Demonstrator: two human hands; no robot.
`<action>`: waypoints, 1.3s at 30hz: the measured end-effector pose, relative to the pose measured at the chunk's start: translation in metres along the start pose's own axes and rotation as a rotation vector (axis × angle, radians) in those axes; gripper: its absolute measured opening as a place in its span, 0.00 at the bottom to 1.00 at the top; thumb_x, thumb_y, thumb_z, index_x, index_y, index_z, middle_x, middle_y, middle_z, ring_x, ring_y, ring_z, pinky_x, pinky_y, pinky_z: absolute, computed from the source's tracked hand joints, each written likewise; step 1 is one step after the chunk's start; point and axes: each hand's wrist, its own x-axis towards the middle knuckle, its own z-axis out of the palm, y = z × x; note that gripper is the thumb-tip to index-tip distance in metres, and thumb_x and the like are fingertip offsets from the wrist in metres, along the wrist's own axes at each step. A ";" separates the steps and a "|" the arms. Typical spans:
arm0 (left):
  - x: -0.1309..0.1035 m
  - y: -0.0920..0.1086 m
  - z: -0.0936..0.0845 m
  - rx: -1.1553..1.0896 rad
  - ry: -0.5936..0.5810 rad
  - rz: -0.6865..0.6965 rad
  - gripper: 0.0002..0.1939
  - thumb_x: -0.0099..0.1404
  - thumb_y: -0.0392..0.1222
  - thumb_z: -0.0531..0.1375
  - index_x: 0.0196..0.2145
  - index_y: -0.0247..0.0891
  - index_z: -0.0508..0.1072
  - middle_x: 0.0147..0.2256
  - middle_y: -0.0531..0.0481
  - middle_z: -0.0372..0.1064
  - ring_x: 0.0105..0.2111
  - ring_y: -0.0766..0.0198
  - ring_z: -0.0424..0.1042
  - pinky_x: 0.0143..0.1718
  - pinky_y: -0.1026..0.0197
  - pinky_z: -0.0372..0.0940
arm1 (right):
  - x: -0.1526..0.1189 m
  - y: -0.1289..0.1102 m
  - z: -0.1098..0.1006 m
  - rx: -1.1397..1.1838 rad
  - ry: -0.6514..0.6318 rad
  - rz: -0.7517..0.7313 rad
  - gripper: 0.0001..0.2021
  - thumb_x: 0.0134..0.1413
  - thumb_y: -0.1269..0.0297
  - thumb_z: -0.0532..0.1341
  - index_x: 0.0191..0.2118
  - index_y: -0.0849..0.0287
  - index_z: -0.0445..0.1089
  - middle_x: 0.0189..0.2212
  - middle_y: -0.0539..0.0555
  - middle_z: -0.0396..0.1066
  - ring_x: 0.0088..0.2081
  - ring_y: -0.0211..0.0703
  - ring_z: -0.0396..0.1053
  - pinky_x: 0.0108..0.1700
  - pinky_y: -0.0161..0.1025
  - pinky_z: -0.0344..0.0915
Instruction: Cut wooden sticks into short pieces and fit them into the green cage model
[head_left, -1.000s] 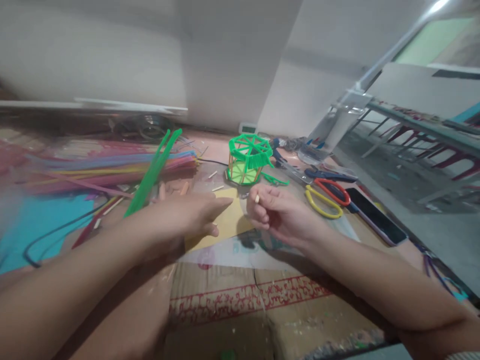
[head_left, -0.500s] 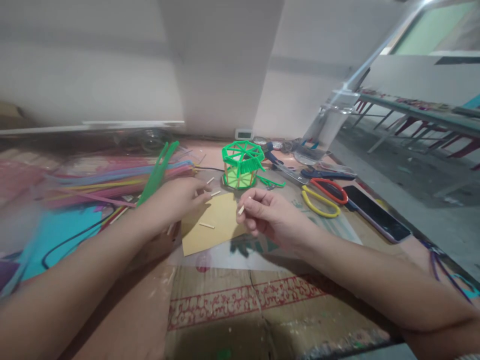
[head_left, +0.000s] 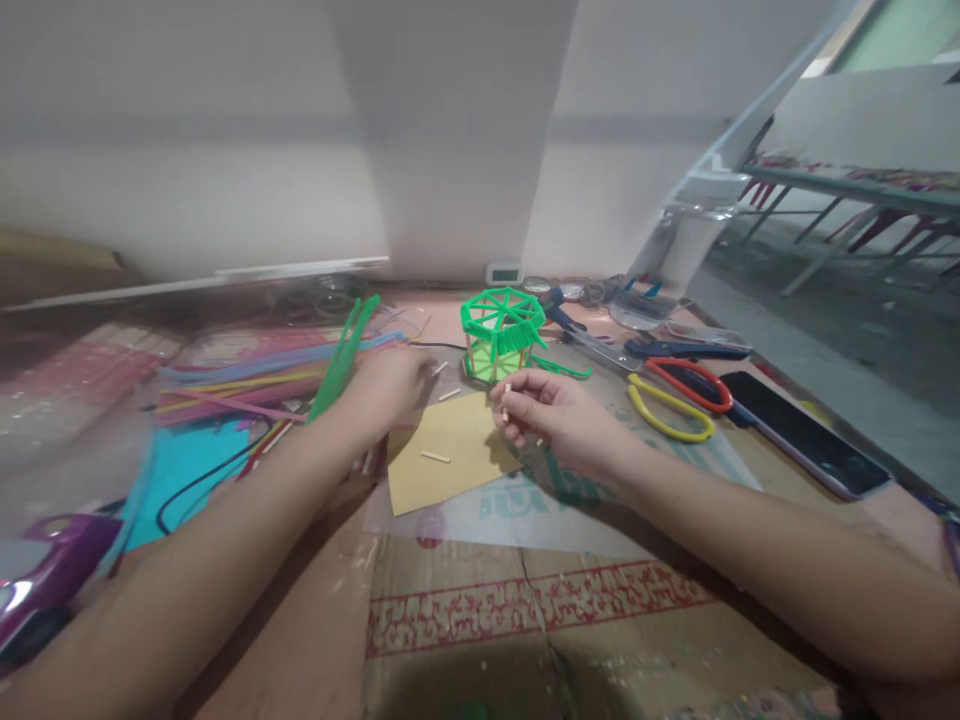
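Note:
Between the thumb and fingers of my right hand (head_left: 544, 410) is a short pale wooden stick (head_left: 508, 392), held above the edge of a yellow paper sheet (head_left: 420, 490). My left hand (head_left: 397, 385) is low over the table, its blurred fingertips beside another short stick (head_left: 439, 369); whether they grip it I cannot tell. A second loose stick (head_left: 449, 395) lies just behind the paper, and one more stick (head_left: 436, 457) rests on it. Behind my right hand stands a small green model (head_left: 502, 335) with a spoked octagonal top, thin posts and a light green base.
Green pipe cleaners (head_left: 343, 360) and coloured strips (head_left: 247, 380) lie left, with blue paper (head_left: 184, 475) and a purple tool (head_left: 56, 570). Scissors with red and yellow handles (head_left: 671, 415), a phone (head_left: 806, 435) and a clear bottle (head_left: 675, 255) are right.
My left hand has moved slightly back towards a loose stick. The stick in my right hand has turned more upright. The whole view has shifted a little, so things appear further right.

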 end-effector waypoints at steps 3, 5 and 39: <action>0.015 0.005 0.006 0.020 -0.020 -0.018 0.20 0.67 0.44 0.50 0.36 0.35 0.80 0.38 0.34 0.79 0.39 0.49 0.77 0.39 0.55 0.64 | 0.005 0.005 -0.006 -0.035 0.039 0.051 0.16 0.48 0.55 0.72 0.34 0.61 0.72 0.25 0.49 0.71 0.23 0.31 0.66 0.27 0.31 0.65; 0.022 0.008 0.010 0.014 -0.027 -0.034 0.18 0.66 0.45 0.52 0.34 0.34 0.80 0.36 0.33 0.79 0.37 0.49 0.76 0.39 0.54 0.64 | 0.007 0.008 -0.007 -0.047 0.054 0.065 0.16 0.47 0.54 0.72 0.31 0.62 0.72 0.24 0.49 0.71 0.23 0.31 0.66 0.27 0.32 0.65; -0.061 0.076 -0.031 -1.103 0.208 0.085 0.07 0.64 0.46 0.65 0.34 0.42 0.76 0.30 0.56 0.74 0.30 0.69 0.73 0.33 0.67 0.67 | -0.028 -0.051 0.013 -0.328 0.157 -0.203 0.05 0.49 0.65 0.68 0.29 0.61 0.77 0.21 0.48 0.73 0.23 0.35 0.70 0.28 0.34 0.68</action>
